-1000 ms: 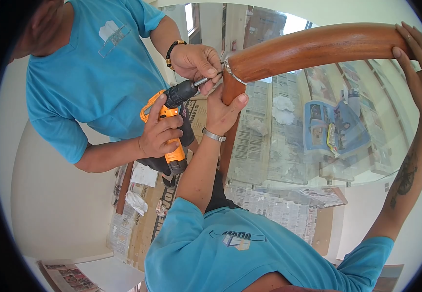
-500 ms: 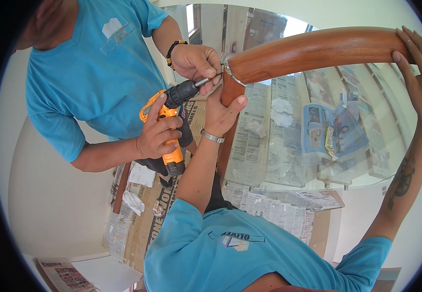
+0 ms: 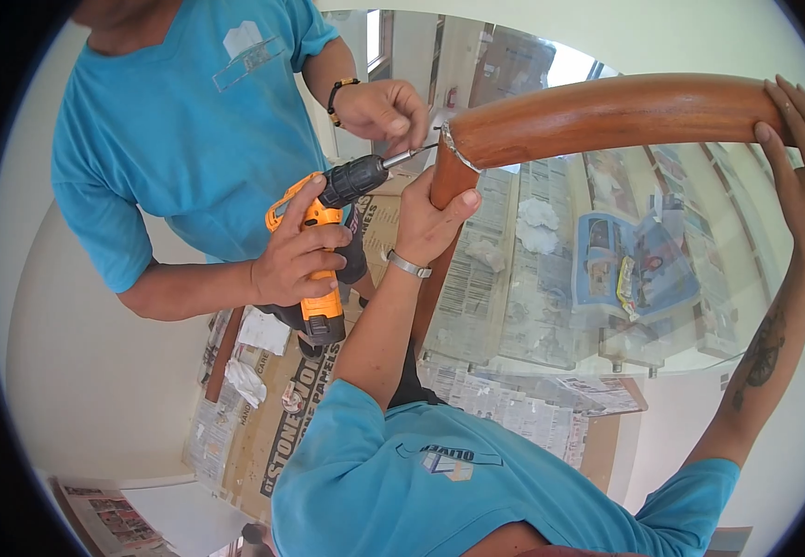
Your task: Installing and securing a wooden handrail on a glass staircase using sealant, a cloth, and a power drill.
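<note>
A thick curved brown wooden handrail (image 3: 607, 116) meets a wooden post (image 3: 450, 179), with a rough silvery line around the joint. My left hand (image 3: 432, 221) is closed around the post just below that joint. Farther right, my right hand (image 3: 800, 139) holds the handrail, its fingers over the top and the thumb on the near side. On the left a co-worker grips an orange and black cordless drill (image 3: 325, 246). Its bit, or a thin screw on it, points at the joint. The co-worker's other hand (image 3: 393, 113) is close above the tip.
Glass panels (image 3: 700, 325) stand below the handrail. Behind them are steps covered with newspaper (image 3: 537, 288) and crumpled white paper (image 3: 538, 223). Printed cardboard (image 3: 296, 427) and a white cloth (image 3: 246, 382) lie on the floor at lower left. The co-worker stands close on my left.
The co-worker's free hand has loosened from the thin tip and drawn slightly up from it. The drill stays at the joint. My view has shifted a little; both my hands keep their places.
</note>
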The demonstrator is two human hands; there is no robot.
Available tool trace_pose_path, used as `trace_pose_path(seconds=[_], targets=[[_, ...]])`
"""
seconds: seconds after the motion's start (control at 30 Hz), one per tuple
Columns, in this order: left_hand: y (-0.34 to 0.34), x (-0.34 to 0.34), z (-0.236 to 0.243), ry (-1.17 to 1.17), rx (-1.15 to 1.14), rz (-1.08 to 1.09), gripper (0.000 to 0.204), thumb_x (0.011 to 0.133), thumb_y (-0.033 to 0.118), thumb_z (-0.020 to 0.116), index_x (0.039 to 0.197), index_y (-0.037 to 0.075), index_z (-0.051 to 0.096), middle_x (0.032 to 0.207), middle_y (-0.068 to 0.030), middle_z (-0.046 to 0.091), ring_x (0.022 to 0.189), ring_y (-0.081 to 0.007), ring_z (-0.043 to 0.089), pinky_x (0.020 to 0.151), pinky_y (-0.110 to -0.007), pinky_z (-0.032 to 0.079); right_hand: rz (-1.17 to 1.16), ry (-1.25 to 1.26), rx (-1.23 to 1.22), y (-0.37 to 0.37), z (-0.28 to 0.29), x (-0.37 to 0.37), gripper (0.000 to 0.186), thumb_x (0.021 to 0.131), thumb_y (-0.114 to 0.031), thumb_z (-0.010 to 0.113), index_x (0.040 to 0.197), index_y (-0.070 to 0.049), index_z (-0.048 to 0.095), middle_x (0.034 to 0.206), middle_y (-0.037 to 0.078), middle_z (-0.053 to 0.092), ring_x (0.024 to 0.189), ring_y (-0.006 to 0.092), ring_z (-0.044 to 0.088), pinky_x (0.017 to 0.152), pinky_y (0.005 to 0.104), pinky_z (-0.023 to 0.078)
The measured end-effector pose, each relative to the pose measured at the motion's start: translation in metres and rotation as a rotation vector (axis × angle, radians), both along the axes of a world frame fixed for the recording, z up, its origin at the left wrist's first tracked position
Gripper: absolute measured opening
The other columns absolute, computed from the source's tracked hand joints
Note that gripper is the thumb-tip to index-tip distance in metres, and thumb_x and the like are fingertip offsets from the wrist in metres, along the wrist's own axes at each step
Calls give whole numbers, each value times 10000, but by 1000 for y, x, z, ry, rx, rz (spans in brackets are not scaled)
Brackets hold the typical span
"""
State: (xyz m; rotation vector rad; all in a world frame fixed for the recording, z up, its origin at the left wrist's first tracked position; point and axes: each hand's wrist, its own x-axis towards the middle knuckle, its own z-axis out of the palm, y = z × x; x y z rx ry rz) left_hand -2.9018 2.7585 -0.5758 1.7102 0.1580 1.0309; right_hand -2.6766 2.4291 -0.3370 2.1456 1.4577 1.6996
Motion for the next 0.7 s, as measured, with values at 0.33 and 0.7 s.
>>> trace_pose_path(seconds=[0.33,0.7], targets=[[6,-14,-10,33,-64,-18,524,759,438,769,968,-22,631,799,-77,655,747,-120,597,688,-285,494,-2,68,30,11,-15,-21,387,871,-250,667,1226,-100,634,1288,86,590,1252,286,488,1079,407,331],[37,-39,-48,69,-17,1,560,732,472,781,940,-20,614,810,-128,675,737,-212,660,691,-321,511,13,63,-23,40,-53,-45,375,911,-243,605,1246,-75,609,1305,97,573,1269,287,469,1096,430,304]])
